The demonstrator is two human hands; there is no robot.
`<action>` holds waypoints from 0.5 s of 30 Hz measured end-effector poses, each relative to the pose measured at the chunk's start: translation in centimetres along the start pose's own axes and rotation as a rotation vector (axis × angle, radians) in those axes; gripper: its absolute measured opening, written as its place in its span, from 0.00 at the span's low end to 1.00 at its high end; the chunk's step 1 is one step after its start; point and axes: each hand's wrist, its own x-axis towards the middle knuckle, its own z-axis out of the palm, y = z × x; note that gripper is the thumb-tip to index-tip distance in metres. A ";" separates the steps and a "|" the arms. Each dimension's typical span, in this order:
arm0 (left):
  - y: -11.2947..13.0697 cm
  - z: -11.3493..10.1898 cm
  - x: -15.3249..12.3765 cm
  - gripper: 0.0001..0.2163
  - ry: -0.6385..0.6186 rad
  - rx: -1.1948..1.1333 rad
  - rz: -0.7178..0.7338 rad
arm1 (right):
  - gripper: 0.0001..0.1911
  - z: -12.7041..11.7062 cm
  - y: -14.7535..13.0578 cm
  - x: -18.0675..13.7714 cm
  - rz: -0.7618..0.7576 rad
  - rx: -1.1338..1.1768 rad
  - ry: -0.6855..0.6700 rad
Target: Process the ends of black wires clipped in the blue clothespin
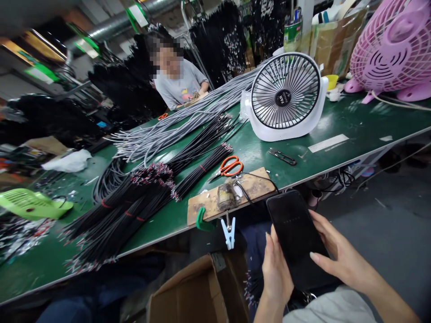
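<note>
A black smartphone [296, 242] with a dark screen is held over my lap, below the table edge. My left hand [276, 269] grips its left side. Around the right edge wraps my right hand [340, 251], its thumb resting over the glass. Close by, on the table edge, lies a wooden board [202, 206] with a small motor-like part [226, 196] on it and a green clamp [203, 220]. A light blue clothespin [228, 233] hangs from the motor's shaft. Orange-handled scissors [230, 167] lie just behind the board.
Bundles of black wires [128, 215] and long grey cables [161, 139] cover the green table [256, 154]. A white fan [286, 96], thread snips [282, 156] and a pink fan [390, 49] are at the right. An open cardboard box [188, 291] stands below. Across the table sits another person [183, 78].
</note>
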 end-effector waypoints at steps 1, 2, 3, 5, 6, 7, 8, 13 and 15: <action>0.0 -0.1 0.0 0.19 -0.011 -0.007 -0.006 | 0.39 -0.1 0.1 0.0 0.002 0.000 0.001; 0.0 -0.1 -0.1 0.19 -0.027 -0.014 -0.017 | 0.38 -0.1 0.2 0.0 0.005 -0.002 0.006; 0.0 -0.1 -0.1 0.19 -0.045 -0.022 -0.031 | 0.38 -0.1 0.3 0.0 0.009 -0.004 0.013; 0.1 -0.1 -0.2 0.20 -0.073 -0.033 -0.058 | 0.38 -0.2 0.3 0.0 0.019 -0.008 0.023; 0.1 -0.1 -0.2 0.21 -0.083 -0.036 -0.068 | 0.37 -0.3 0.3 0.1 0.022 -0.006 0.021; 0.2 0.0 -0.2 0.21 -0.091 -0.038 -0.074 | 0.37 -0.3 0.2 0.1 0.023 -0.001 0.014; 0.3 0.0 -0.2 0.21 -0.098 -0.039 -0.079 | 0.37 -0.3 0.2 0.1 0.020 0.007 0.004; 0.4 0.2 -0.1 0.20 -0.131 -0.061 -0.109 | 0.36 -0.4 0.0 0.1 0.009 0.025 -0.023; 0.4 0.2 -0.1 0.20 -0.137 -0.069 -0.108 | 0.36 -0.4 0.0 0.0 0.009 0.022 -0.022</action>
